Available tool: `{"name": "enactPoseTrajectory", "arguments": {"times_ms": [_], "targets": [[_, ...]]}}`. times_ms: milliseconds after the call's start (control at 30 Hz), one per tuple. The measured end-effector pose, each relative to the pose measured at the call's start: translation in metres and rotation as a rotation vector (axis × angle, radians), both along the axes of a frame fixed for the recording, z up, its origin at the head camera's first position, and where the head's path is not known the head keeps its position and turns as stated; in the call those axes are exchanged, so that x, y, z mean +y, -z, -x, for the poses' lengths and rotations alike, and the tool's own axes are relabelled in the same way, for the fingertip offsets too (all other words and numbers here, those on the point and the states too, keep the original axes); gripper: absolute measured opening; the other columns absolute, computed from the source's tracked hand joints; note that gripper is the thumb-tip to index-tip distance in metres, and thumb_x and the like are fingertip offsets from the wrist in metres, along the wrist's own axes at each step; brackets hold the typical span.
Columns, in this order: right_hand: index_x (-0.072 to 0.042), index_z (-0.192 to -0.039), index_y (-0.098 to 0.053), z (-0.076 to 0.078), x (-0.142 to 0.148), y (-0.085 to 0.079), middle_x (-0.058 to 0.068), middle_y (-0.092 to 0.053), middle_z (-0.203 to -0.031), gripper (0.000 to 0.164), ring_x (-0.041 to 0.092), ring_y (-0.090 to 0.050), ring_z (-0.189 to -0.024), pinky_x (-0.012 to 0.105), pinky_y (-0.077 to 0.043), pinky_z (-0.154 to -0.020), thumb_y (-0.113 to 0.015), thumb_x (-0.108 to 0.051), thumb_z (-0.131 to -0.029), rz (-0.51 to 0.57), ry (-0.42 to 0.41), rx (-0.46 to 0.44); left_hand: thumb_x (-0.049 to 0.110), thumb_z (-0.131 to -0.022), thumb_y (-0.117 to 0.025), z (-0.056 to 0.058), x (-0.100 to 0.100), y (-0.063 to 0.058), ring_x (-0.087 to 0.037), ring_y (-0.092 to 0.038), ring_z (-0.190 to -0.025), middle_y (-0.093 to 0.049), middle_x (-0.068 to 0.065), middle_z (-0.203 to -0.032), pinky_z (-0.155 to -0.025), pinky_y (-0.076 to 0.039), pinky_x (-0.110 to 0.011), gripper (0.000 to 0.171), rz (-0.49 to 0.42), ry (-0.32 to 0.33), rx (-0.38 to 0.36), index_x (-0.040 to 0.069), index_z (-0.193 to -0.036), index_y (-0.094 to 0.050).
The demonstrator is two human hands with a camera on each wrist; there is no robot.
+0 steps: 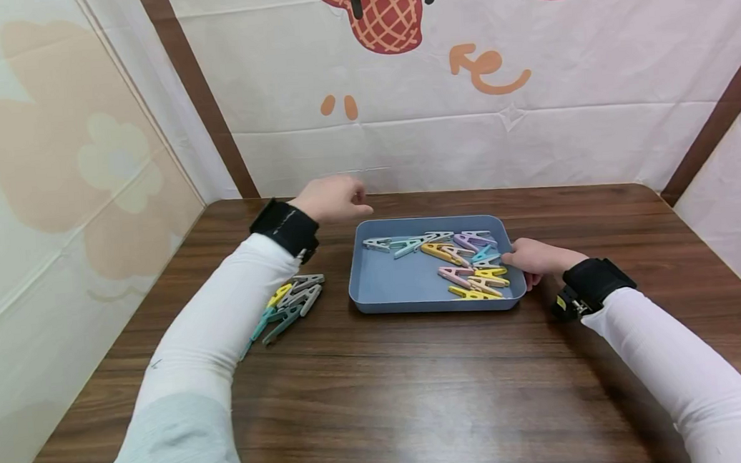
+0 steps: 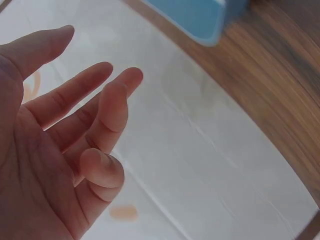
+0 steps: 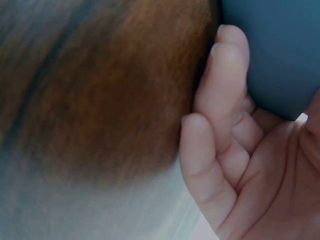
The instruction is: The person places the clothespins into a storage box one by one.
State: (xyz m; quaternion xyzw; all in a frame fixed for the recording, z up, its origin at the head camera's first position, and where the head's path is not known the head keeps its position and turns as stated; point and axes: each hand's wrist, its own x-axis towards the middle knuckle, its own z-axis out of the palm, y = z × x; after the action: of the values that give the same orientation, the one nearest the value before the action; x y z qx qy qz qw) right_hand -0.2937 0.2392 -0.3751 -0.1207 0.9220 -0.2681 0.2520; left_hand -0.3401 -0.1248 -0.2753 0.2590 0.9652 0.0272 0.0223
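A blue-grey rectangular tray (image 1: 387,280) sits on the table with several plastic clothespins (image 1: 439,249) in it, mostly toward its right half, in yellow, pink, purple, blue and teal. My right hand (image 1: 540,257) grips the tray's right side, thumb at the rim. In the right wrist view its fingers (image 3: 222,85) curl against the outside of the tray wall (image 3: 280,55). My left hand (image 1: 334,199) hovers beyond the tray's back left corner, apart from it. Its loosely bent fingers (image 2: 112,110) hold nothing in the left wrist view.
Another pile of clothespins (image 1: 288,305), grey, yellow and teal, lies on the wooden table (image 1: 420,386) left of the tray, partly hidden by my left forearm. White printed cloth (image 1: 403,150) hangs behind the table's back edge, with more at both sides.
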Motion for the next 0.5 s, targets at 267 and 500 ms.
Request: {"name": "enactPoseTrajectory", "arguments": {"times_ms": [267, 500], "targets": [[0.008, -0.097, -0.055, 0.000, 0.001, 0.003, 0.004, -0.057, -0.057, 0.029, 0.013, -0.056, -0.048, 0.027, -0.045, -0.050, -0.039, -0.016, -0.102, 0.008, 0.008, -0.004, 0.035, -0.095, -0.061, -0.023, -0.062, 0.016, -0.022, -0.061, -0.088, -0.066, -0.006, -0.097, -0.076, -0.048, -0.042, 0.032, -0.015, -0.086, -0.067, 0.007, -0.109, -0.066], [0.008, -0.097, -0.055, 0.002, -0.001, 0.002, 0.004, -0.058, -0.057, 0.029, 0.013, -0.056, -0.049, 0.026, -0.045, -0.049, -0.040, -0.016, -0.102, 0.010, -0.004, -0.005, 0.034, -0.095, -0.060, -0.039, -0.103, 0.026, -0.025, -0.061, -0.088, -0.065, -0.010, -0.099, -0.077, -0.047, -0.045, 0.034, -0.034, -0.172, -0.135, 0.004, -0.109, -0.065]]}}
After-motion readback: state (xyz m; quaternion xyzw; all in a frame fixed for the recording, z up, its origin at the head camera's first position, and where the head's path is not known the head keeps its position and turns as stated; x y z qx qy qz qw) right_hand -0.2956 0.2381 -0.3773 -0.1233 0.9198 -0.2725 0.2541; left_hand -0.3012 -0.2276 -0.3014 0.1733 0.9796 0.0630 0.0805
